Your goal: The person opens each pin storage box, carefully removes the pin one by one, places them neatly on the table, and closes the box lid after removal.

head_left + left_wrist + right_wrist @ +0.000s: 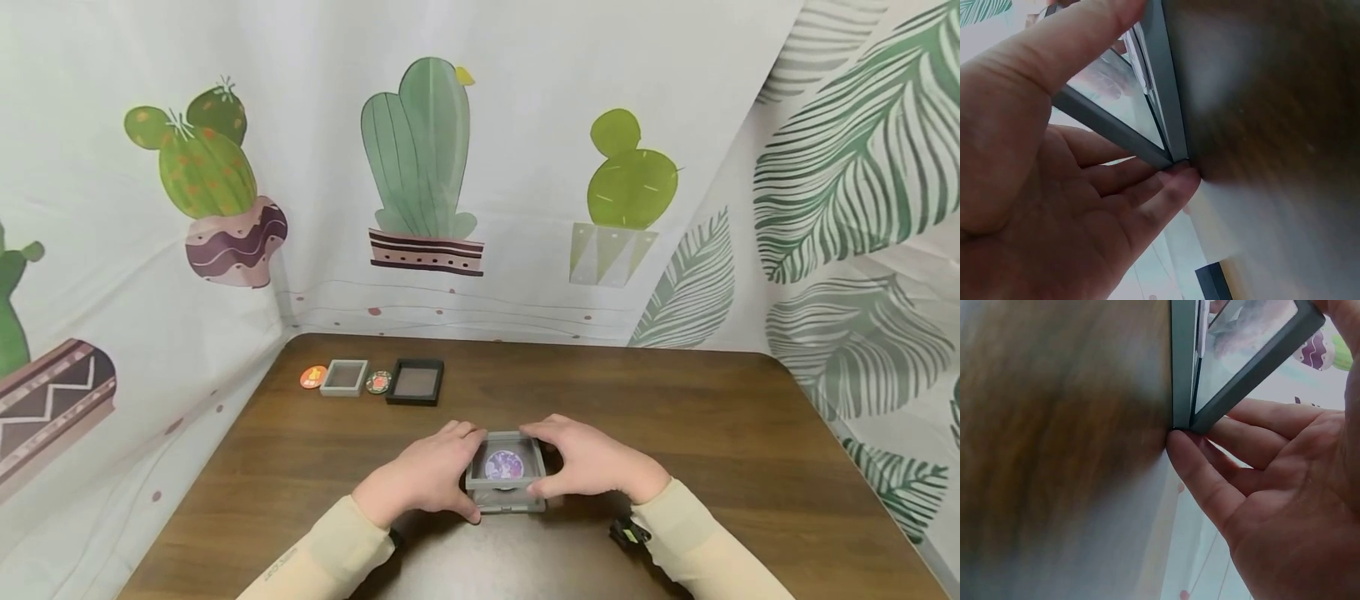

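A grey square display frame (498,484) with clear film panes stands on the table in front of me, its two halves parted like a wedge and meeting at the far edge. A round purple-and-white chip (504,465) shows through the upper pane. My left hand (423,471) grips the frame's left side, thumb at the near corner and fingers behind the far corner. On the right side, my right hand (596,458) holds it with the thumb at the raised upper half's near corner. Both wrist views show fingertips at the joined edge of the frame (1116,128).
Toward the table's back left lie, in a row, an orange chip (313,377), a smaller grey frame (324,379), a dark patterned chip (378,382) and a black frame (392,383). Behind the brown wooden table (675,400) hangs a cactus-print curtain (532,150).
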Demonstrator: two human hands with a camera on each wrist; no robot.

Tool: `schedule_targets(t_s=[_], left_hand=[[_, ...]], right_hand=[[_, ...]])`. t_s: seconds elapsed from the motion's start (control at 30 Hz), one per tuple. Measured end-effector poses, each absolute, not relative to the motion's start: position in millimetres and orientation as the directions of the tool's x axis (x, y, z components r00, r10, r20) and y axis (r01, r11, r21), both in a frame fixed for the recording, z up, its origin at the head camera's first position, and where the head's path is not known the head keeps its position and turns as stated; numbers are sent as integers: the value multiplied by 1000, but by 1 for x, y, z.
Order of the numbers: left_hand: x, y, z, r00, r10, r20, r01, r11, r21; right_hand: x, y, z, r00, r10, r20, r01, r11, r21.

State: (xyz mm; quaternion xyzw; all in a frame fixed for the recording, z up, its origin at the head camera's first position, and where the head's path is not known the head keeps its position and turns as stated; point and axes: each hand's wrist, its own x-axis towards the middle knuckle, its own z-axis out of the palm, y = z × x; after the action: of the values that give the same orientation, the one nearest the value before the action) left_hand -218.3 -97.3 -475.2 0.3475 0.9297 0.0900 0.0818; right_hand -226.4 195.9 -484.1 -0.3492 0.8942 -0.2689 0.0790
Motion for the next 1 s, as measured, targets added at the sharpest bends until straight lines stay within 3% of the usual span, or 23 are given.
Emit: schedule_targets(t_s=[0.73,1.0], left_hand=[[-215,-104,-480,-812,583,-33,536,766,356],[-211,-107,-486,-804,594,39,568,746,348]], right_hand=[[-232,203,-484,-770,-638,19,-502,587,-635],[-233,204,-485,-820,-571,29,-429,582,-690]])
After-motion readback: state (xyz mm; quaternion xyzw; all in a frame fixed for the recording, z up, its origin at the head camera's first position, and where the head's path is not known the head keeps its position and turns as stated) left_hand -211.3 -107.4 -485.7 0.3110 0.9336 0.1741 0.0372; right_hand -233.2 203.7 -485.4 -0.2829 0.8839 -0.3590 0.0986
